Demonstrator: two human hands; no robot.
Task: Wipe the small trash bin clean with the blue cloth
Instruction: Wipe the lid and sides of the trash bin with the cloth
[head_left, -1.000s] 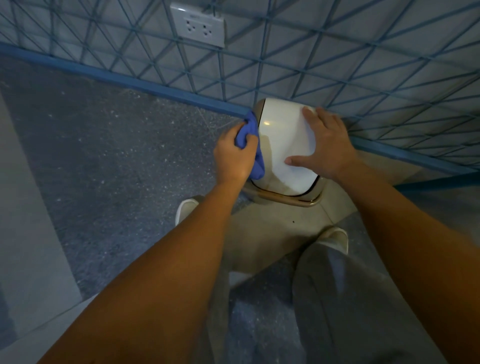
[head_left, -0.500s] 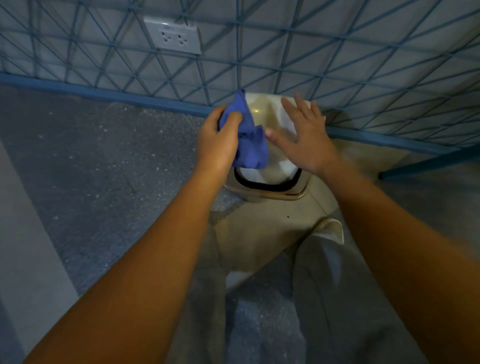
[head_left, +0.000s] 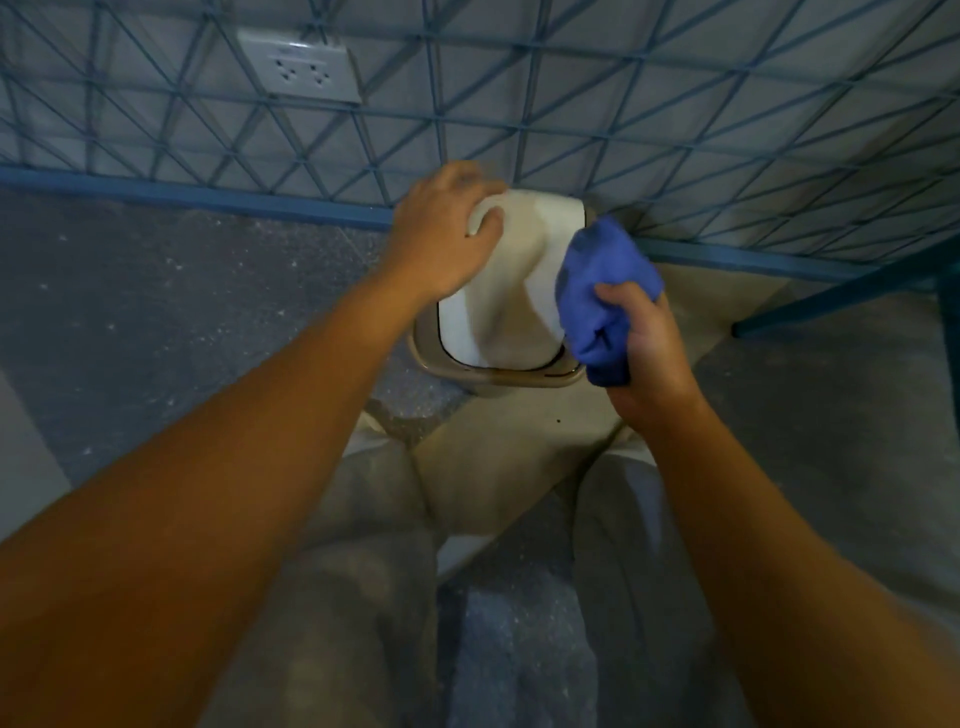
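Observation:
The small trash bin (head_left: 511, 291) has a white swing lid inside a beige rim and stands on the floor against the wall. My left hand (head_left: 441, 244) rests on the lid's far left corner, fingers curled over its edge. A bunched blue cloth (head_left: 602, 296) presses against the bin's right side, and my right hand (head_left: 647, 353) grips it from below and to the right. The bin's body under the rim is hidden.
A wall with a blue diagonal grid pattern and a blue skirting (head_left: 208, 200) runs behind the bin. A white double socket (head_left: 301, 67) sits high on the wall at left. My legs in grey trousers (head_left: 374, 545) and the speckled grey floor fill the foreground.
The blue cloth has passed from my left hand to my right hand and moved to the bin's right side. My left hand now holds the lid's left corner.

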